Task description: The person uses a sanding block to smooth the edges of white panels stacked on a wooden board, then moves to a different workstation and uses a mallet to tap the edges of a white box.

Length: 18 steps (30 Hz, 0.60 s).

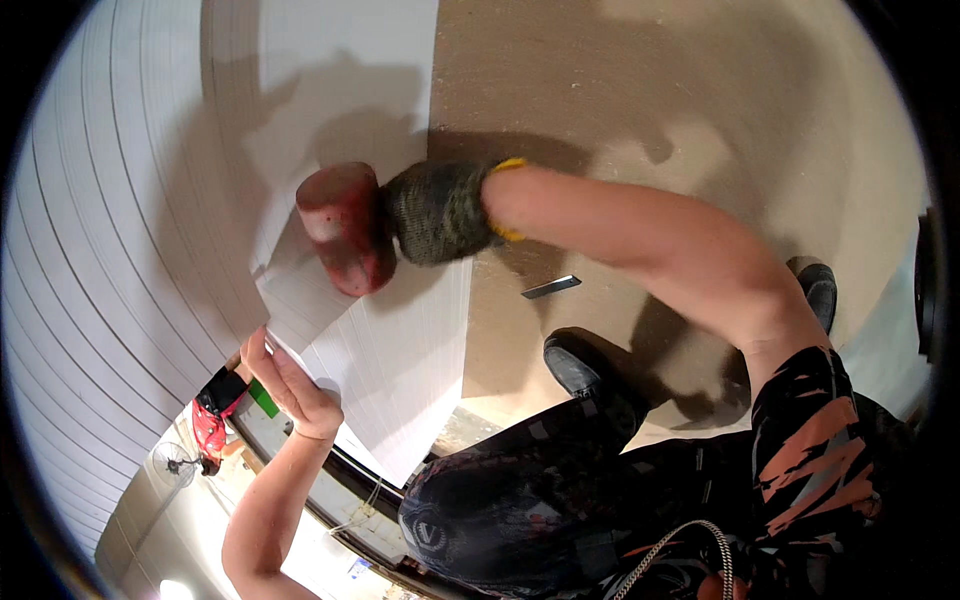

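My right hand (pixel 340 225) wears a red-coated glove with a dark knit cuff and a yellow hem. Its fingers curl onto the upper part of a white ribbed sheet (pixel 400 340) that is lifted off a tall stack of white sheets (pixel 110 250) on the left. At the lower left, my bare left hand (pixel 292 388) pinches that sheet's lower edge with fingers and thumb. The sheet hangs tilted between both hands, above my dark-trousered legs.
Below lies a brown floor (pixel 700 90), with a small grey flat strip (pixel 550 287) on it. My dark shoes (pixel 572 366) stand near the sheet's edge. A fan (pixel 172 462) and a red and green object (pixel 215 415) show at the lower left.
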Tool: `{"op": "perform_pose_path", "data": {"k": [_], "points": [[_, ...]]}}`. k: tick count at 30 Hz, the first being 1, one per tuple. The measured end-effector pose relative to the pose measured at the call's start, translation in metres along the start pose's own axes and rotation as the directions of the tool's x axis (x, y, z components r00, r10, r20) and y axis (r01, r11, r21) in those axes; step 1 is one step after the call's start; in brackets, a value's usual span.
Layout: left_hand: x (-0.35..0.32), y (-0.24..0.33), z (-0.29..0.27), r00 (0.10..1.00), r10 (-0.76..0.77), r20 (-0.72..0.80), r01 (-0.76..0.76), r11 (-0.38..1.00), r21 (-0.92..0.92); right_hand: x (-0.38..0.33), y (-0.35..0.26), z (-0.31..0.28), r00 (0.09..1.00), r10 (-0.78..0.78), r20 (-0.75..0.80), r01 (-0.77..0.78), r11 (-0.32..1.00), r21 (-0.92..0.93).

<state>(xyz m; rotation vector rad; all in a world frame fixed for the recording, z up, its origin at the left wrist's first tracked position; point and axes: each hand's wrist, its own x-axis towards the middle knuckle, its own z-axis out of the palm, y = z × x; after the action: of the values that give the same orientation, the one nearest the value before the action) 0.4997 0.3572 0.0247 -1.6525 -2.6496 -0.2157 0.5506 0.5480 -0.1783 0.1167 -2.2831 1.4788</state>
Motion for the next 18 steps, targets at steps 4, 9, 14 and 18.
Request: {"op": "perform_pose_path", "data": {"k": [4, 9, 14, 18], "points": [[0.000, 0.002, -0.001, 1.000, 0.020, -0.011, -0.020, 1.000, 0.005, 0.002, -0.006, 0.004, 1.000, -0.024, -0.013, 0.024, 1.000, 0.005], [0.001, 0.002, -0.002, 0.999, 0.037, -0.001, -0.037, 0.998, 0.042, 0.004, -0.007, 0.004, 0.999, -0.035, -0.036, 0.036, 0.999, 0.010], [0.001, 0.001, 0.001, 0.999, 0.027, -0.026, -0.027, 0.999, -0.027, 0.017, -0.011, 0.006, 0.995, -0.083, -0.060, 0.084, 0.996, 0.007], [0.001, 0.003, -0.002, 1.000, -0.008, -0.011, 0.008, 1.000, -0.018, 0.023, -0.010, 0.007, 0.992, -0.110, -0.059, 0.111, 0.994, 0.011]]}}
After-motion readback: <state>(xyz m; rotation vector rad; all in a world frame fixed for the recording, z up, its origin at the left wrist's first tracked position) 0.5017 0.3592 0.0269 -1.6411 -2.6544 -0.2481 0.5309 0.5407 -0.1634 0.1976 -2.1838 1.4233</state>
